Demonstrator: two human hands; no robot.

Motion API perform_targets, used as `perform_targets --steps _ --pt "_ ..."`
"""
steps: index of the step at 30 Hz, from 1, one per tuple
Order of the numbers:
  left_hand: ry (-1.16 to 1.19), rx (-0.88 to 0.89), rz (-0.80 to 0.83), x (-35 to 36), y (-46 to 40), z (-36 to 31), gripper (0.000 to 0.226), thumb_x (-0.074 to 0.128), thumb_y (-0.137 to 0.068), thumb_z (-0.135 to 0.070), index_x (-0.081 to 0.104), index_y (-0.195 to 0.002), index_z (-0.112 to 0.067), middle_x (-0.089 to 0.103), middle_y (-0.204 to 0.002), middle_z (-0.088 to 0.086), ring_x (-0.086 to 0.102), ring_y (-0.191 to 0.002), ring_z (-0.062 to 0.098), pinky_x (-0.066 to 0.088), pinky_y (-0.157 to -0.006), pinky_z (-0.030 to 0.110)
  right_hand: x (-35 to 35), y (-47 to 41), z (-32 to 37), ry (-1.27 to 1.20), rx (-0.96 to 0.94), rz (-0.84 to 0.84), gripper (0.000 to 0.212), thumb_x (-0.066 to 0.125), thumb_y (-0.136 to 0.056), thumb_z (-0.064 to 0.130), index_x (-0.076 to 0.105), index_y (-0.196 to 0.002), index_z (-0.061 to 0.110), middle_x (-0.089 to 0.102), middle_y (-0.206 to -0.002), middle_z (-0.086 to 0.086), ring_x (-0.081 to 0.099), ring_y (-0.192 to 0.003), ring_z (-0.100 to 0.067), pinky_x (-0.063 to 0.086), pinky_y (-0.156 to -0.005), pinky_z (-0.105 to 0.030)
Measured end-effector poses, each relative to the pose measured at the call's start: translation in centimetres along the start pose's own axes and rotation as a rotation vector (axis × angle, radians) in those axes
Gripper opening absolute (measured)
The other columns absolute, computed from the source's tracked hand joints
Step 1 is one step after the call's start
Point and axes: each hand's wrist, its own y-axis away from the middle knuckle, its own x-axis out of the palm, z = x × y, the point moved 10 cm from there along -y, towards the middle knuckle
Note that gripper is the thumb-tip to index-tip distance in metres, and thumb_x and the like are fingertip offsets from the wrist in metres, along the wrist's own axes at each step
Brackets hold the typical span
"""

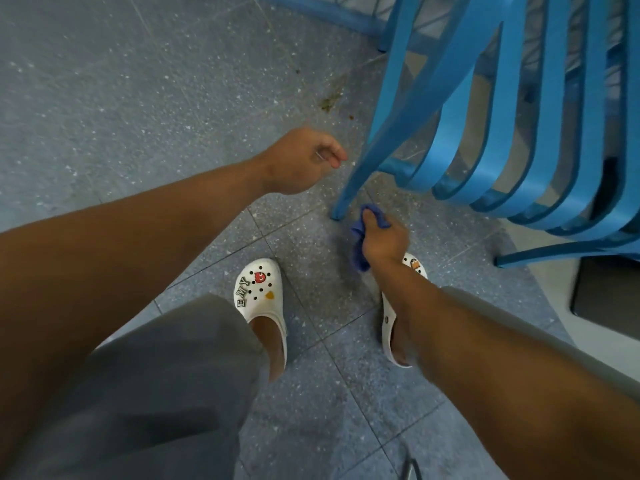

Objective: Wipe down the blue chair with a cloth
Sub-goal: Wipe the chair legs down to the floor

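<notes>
The blue chair (491, 109) with curved slats fills the upper right, and its near leg (349, 188) reaches the floor beside my hands. My right hand (382, 239) grips a bunched blue cloth (360, 237) low down, just right of that leg's foot. The cloth hangs below my fist and does not visibly touch the leg. My left hand (303, 161) hovers left of the leg, fingers loosely curled and holding nothing.
I stand on grey speckled floor tiles (121, 98) in white clogs (261, 289). A brownish stain (327, 103) marks the floor left of the chair. Another blue frame (329, 15) runs along the top. A dark mat or panel (609, 296) lies at the right.
</notes>
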Motion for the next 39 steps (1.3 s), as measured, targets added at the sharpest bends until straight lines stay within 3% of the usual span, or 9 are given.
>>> perform_targets --steps 3,9,12,14,20,23,29,34,39 --pt "-0.05 -0.03 -0.005 1.5 -0.7 2.5 0.022 0.062 -0.096 -0.014 0.071 -0.116 -0.012 0.07 -0.107 0.001 0.062 -0.087 0.0 0.05 -0.079 0.013 -1.0 -1.3 -0.5 0.021 -0.129 0.087 0.013 0.064 -0.099 0.02 0.074 -0.102 0.011 0.07 -0.071 0.0 0.064 -0.053 -0.002 0.05 -0.052 -0.018" --pt "0.001 0.013 0.055 4.2 -3.2 2.8 0.037 0.075 -0.09 -0.027 0.068 -0.124 -0.015 0.07 -0.104 -0.005 0.067 -0.094 0.006 0.053 -0.089 0.021 0.5 -3.6 3.0 0.248 -0.469 0.139 0.024 0.07 -0.093 0.034 0.072 -0.077 0.016 0.071 -0.068 0.002 0.069 -0.065 -0.014 0.058 -0.064 -0.033" --pt "-0.006 0.036 0.058 4.5 -4.5 2.8 0.037 0.076 -0.088 -0.026 0.069 -0.122 -0.013 0.072 -0.106 -0.002 0.068 -0.097 0.01 0.055 -0.091 0.025 1.8 -4.3 4.9 0.315 -0.581 0.093 0.025 0.072 -0.092 0.031 0.067 -0.073 0.015 0.06 -0.061 0.014 0.061 -0.063 0.005 0.047 -0.059 -0.014" --pt "-0.003 0.051 0.047 4.5 -5.1 3.3 0.035 0.077 -0.087 -0.027 0.071 -0.118 -0.012 0.072 -0.104 -0.001 0.069 -0.097 0.01 0.055 -0.09 0.026 3.0 -5.3 4.7 0.385 -0.575 0.095 0.027 0.072 -0.091 0.037 0.067 -0.074 0.017 0.058 -0.06 0.016 0.059 -0.061 0.006 0.043 -0.056 -0.013" --pt "-0.027 0.1 0.038 5.4 -5.8 4.7 0.036 0.076 -0.088 -0.029 0.072 -0.119 -0.011 0.074 -0.108 0.003 0.069 -0.097 0.013 0.054 -0.09 0.026 6.0 -7.9 1.7 0.692 -0.531 0.173 0.033 0.06 -0.093 0.058 0.071 -0.085 0.028 0.069 -0.089 -0.002 0.067 -0.078 -0.019 0.056 -0.073 -0.039" --pt "-0.009 0.1 0.055 5.7 -6.0 5.1 0.034 0.075 -0.09 -0.03 0.071 -0.119 -0.013 0.073 -0.107 0.0 0.067 -0.097 0.009 0.05 -0.085 0.015 6.1 -8.0 2.3 0.782 -0.54 0.223 0.039 0.056 -0.094 0.06 0.07 -0.08 0.025 0.071 -0.081 0.003 0.067 -0.073 -0.016 0.052 -0.065 -0.031" --pt "0.038 0.138 0.054 6.0 -6.5 5.7 0.032 0.076 -0.089 -0.03 0.074 -0.113 -0.01 0.075 -0.105 0.0 0.069 -0.096 0.008 0.052 -0.087 0.018 3.2 -5.8 4.9 0.703 -0.696 0.018 0.039 0.056 -0.096 0.056 0.073 -0.101 0.021 0.056 -0.09 0.002 0.053 -0.079 -0.013 0.041 -0.068 -0.029" --pt "0.079 0.11 0.029 6.9 -6.6 7.0 0.034 0.074 -0.089 -0.038 0.073 -0.115 -0.015 0.073 -0.106 -0.001 0.068 -0.095 0.008 0.052 -0.087 0.019 7.0 -9.1 -0.3 0.703 -0.48 0.183 0.036 0.061 -0.093 0.055 0.07 -0.078 0.023 0.069 -0.077 0.004 0.066 -0.069 -0.014 0.055 -0.066 -0.035" --pt "0.114 0.095 -0.005 7.1 -6.5 8.0 0.038 0.075 -0.088 -0.038 0.073 -0.116 -0.012 0.073 -0.105 -0.002 0.068 -0.093 0.006 0.054 -0.087 0.022 7.9 -9.6 -1.7 0.674 -0.445 0.2 0.035 0.062 -0.095 0.053 0.067 -0.08 0.022 0.066 -0.074 0.005 0.064 -0.067 -0.015 0.047 -0.06 -0.031"
